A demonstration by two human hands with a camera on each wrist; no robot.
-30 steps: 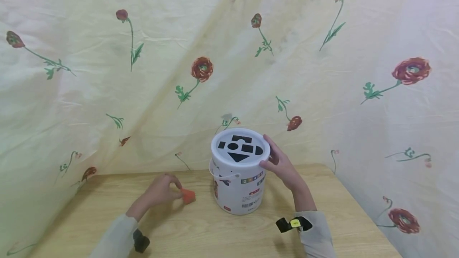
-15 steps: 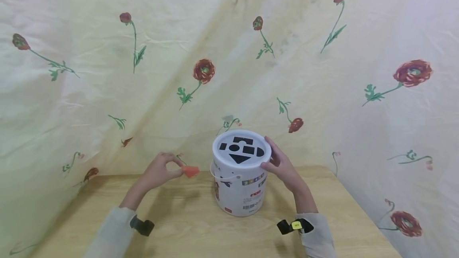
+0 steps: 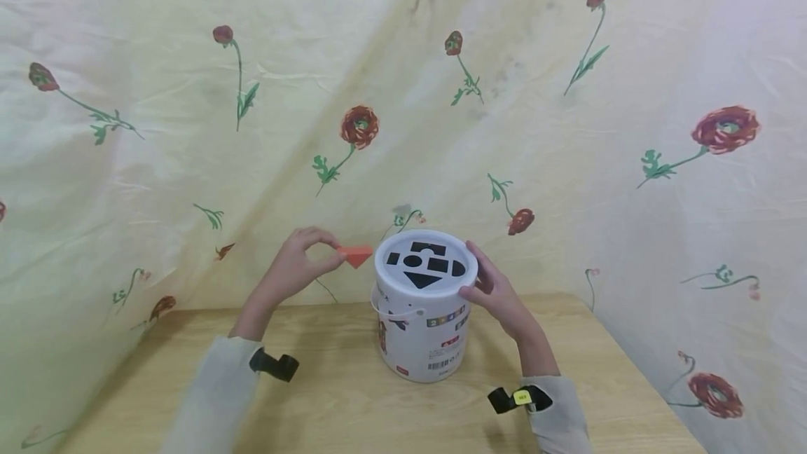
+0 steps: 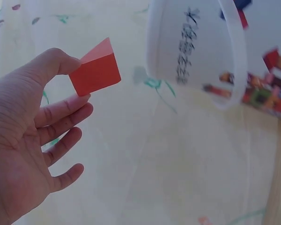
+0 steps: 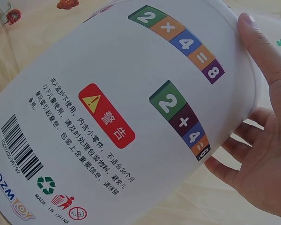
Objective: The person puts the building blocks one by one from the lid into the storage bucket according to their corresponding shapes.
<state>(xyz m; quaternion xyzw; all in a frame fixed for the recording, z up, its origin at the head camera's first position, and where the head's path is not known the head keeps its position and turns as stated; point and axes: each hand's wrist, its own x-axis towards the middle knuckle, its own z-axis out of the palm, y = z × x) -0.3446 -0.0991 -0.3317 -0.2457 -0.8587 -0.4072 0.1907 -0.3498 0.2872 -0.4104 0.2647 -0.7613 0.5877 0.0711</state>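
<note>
Between thumb and fingertip my left hand [image 3: 291, 269] pinches an orange triangular block [image 3: 356, 256], held in the air just left of the bucket's lid. The left wrist view shows the block [image 4: 97, 74] apart from the white bucket, the other fingers spread below it. The white toy bucket [image 3: 410, 342] stands upright on the table. Its lid [image 3: 386, 273] has several cut-out holes, among them a triangular hole [image 3: 421, 279] at the near side. My right hand [image 3: 501, 296] grips the lid's right edge, thumb in front; in the right wrist view its fingers [image 5: 225, 169] are partly behind the bucket.
The wooden table [image 3: 328, 398] carries the bucket near its back edge. A flower-printed cloth [image 3: 284, 90] hangs behind and at both sides. The bucket's thin white handle [image 3: 397, 314] hangs down at its front left.
My left hand has lifted the orange triangular block from the tabletop, up and to the right, to lid height. My right hand stays on the bucket, which has not moved.
</note>
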